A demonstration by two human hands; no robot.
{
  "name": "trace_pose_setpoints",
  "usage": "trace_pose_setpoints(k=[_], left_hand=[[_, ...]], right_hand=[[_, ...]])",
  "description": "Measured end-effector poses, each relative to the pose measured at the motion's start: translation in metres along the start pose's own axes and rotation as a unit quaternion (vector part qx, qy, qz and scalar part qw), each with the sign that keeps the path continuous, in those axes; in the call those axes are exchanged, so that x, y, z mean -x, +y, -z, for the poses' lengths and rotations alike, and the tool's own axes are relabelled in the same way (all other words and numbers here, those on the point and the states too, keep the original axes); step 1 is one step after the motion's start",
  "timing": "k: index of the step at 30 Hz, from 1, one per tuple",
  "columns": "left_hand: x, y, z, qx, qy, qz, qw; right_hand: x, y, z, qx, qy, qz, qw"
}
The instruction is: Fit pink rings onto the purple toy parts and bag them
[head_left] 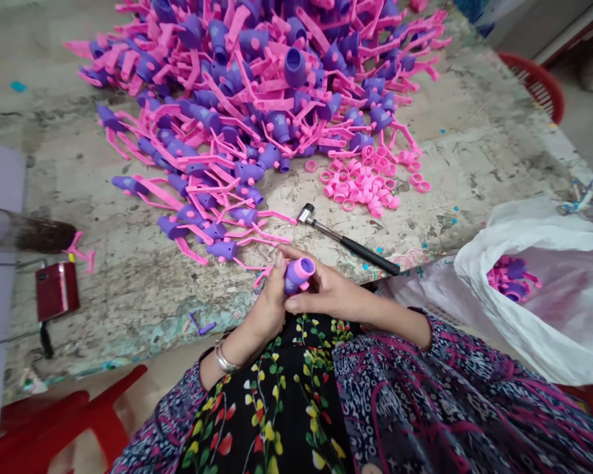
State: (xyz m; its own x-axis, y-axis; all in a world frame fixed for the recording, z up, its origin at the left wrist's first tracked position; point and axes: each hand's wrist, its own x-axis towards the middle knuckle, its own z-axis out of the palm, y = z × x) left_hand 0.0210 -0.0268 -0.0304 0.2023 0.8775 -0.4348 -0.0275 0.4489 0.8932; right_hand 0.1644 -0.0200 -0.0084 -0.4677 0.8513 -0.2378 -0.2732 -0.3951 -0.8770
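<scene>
Close to my body, at the table's front edge, I hold a purple plastic tube-shaped toy part (pixel 293 279) with a pink ring round its open end. My left hand (pixel 267 299) is closed on its left side. From the right, my right hand (pixel 332 289) grips it too, thumb below the ring. A small hammer (pixel 348 245) with a black handle lies just beyond my right hand. Past it sits a heap of loose pink rings (pixel 358 179). Many purple parts with pink arms (pixel 247 99) are piled at the back.
On the right, a white sack (pixel 558 296) stands open with similar parts inside. A red basket (pixel 536 82) is behind it. Left on the worn table (pixel 128 309) are a dark red box-shaped device (pixel 56 289) and a glass jar (pixel 27 230). Below is a red stool (pixel 79 421).
</scene>
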Motion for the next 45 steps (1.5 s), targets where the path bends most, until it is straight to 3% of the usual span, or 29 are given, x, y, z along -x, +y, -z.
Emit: trace_pose_setpoints(k=[2, 5, 7, 10, 13, 15, 18, 20, 23, 26, 29, 32, 35, 37, 41, 43, 45], left_hand=[[0.0, -0.001, 0.003, -0.039, 0.012, -0.047, 0.998], [0.002, 0.008, 0.006, -0.188, -0.048, -0.134, 0.972], [0.006, 0.02, 0.007, -0.317, -0.085, -0.2, 0.923], [0.011, 0.033, 0.009, -0.445, -0.071, -0.289, 0.845], [0.012, 0.033, 0.009, -0.481, -0.079, -0.32, 0.812], [0.009, 0.029, 0.008, -0.49, -0.107, -0.309, 0.808], [0.004, 0.021, 0.004, -0.5, -0.162, -0.282, 0.802], [0.003, 0.019, 0.001, -0.504, -0.196, -0.264, 0.799], [0.003, 0.02, -0.003, -0.504, -0.211, -0.248, 0.8], [0.005, 0.021, -0.004, -0.5, -0.215, -0.241, 0.804], [0.006, 0.02, -0.003, -0.489, -0.212, -0.231, 0.814], [0.008, 0.019, 0.0, -0.476, -0.197, -0.226, 0.827], [0.011, 0.022, 0.005, -0.457, -0.178, -0.222, 0.843], [0.013, 0.024, 0.008, -0.446, -0.162, -0.214, 0.854], [0.015, 0.027, 0.017, -0.422, -0.102, -0.179, 0.883], [0.013, 0.024, 0.023, -0.391, -0.053, -0.157, 0.905], [0.008, 0.017, 0.029, -0.348, -0.003, -0.134, 0.928]], right_hand=[[0.0, 0.002, 0.0, 0.055, 0.013, 0.027, 0.998], [-0.002, 0.002, -0.001, 0.036, 0.057, 0.037, 0.997], [-0.002, -0.002, 0.003, -0.024, 0.115, 0.029, 0.993], [0.008, -0.015, 0.022, -0.107, 0.212, 0.039, 0.971], [0.037, -0.034, 0.057, -0.1, 0.288, 0.078, 0.949], [0.066, -0.047, 0.086, -0.104, 0.356, 0.152, 0.916], [0.114, -0.058, 0.123, -0.131, 0.488, 0.27, 0.819], [0.139, -0.059, 0.137, -0.122, 0.552, 0.282, 0.775], [0.155, -0.054, 0.141, -0.116, 0.583, 0.259, 0.761], [0.14, -0.047, 0.129, -0.158, 0.563, 0.247, 0.772], [0.106, -0.042, 0.106, -0.167, 0.504, 0.225, 0.817], [0.065, -0.036, 0.078, -0.039, 0.415, 0.208, 0.885], [0.024, -0.024, 0.055, 0.157, 0.263, 0.122, 0.944], [-0.004, -0.014, 0.046, 0.289, 0.196, 0.123, 0.929], [-0.049, 0.001, 0.039, 0.507, 0.116, 0.12, 0.846], [-0.065, 0.006, 0.037, 0.55, 0.102, 0.093, 0.824], [-0.075, 0.009, 0.037, 0.553, 0.088, 0.078, 0.825]])
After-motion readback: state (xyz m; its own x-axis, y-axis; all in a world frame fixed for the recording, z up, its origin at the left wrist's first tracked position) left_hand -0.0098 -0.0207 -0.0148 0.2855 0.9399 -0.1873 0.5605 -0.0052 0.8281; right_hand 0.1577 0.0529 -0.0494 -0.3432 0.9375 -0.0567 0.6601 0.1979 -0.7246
